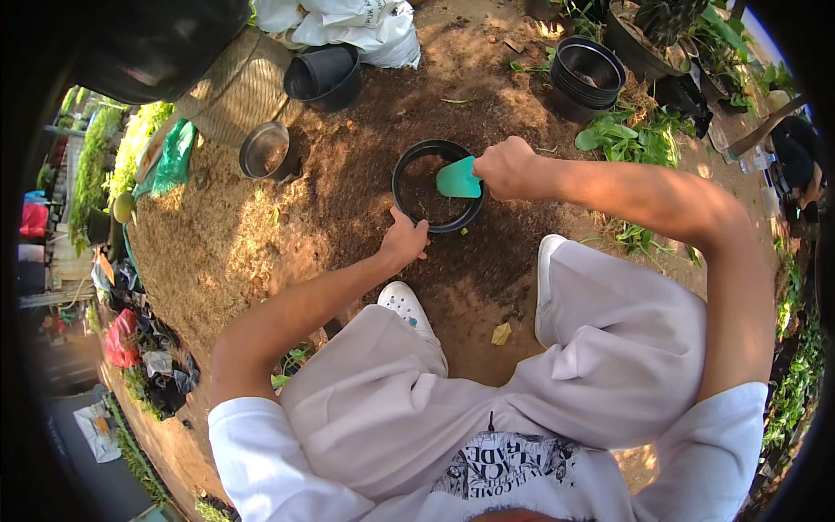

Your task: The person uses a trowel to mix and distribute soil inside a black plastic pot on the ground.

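A round black plastic plant pot (396,189) stands on the ground before my feet, with brown soil (421,186) inside. My right hand (512,168) is closed around the handle end of a turquoise hand trowel (458,178). Its blade is over the right part of the pot's opening, against or just above the soil. My fist hides the handle. At the pot's near left side, my left hand (406,238) grips the outer wall, thumb up by the rim and fingers partly hidden.
Loose dark soil (346,156) surrounds the pot. A smaller pot (265,151) and a larger one (326,81) stand far left, near white sacks (365,29). Stacked black pots (587,75) and leafy cuttings (629,140) are far right. My white clogs (408,307) flank the near ground.
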Demonstrator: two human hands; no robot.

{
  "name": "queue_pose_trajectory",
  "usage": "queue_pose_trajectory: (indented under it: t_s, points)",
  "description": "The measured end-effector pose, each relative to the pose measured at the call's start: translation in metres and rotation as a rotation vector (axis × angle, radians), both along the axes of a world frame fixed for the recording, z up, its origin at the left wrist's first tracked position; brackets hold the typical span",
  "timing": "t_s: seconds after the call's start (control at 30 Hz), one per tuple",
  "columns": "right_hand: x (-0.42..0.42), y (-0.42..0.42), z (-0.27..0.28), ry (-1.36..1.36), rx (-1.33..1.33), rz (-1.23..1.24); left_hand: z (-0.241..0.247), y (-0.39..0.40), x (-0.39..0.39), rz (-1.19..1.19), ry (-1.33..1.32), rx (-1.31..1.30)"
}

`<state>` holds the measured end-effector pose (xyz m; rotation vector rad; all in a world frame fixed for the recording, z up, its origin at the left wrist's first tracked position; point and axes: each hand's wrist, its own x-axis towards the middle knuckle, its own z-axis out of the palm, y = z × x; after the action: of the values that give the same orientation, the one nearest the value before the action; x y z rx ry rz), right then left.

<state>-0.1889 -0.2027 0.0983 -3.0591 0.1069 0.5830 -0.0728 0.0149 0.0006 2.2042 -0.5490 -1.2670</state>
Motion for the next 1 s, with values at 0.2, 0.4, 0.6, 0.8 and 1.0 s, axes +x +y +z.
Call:
queue_pose_trajectory:
  t_s: [0.2, 0.4, 0.6, 0.8, 1.0]
  points:
    - [0.000, 0.011, 0.006, -0.037, 0.045, 0.029, -0.011, -0.001, 0.007, -0.033, -0.003, 0.021]
    - [0.007, 0.009, 0.008, 0.035, 0.042, -0.022, -0.023, 0.003, 0.009, -0.004, -0.019, 0.016]
    - [-0.004, 0.000, -0.004, 0.215, 0.162, -0.141, -0.006, -0.009, 0.002, 0.015, 0.020, 0.074]
    - [0.015, 0.004, 0.031, 0.113, 0.129, -0.086, 0.024, -0.023, 0.041, -0.011, 0.129, 0.050]
    - [0.010, 0.005, 0.030, 0.123, 0.193, -0.179, 0.039, -0.040, 0.089, -0.473, -0.650, -0.100]
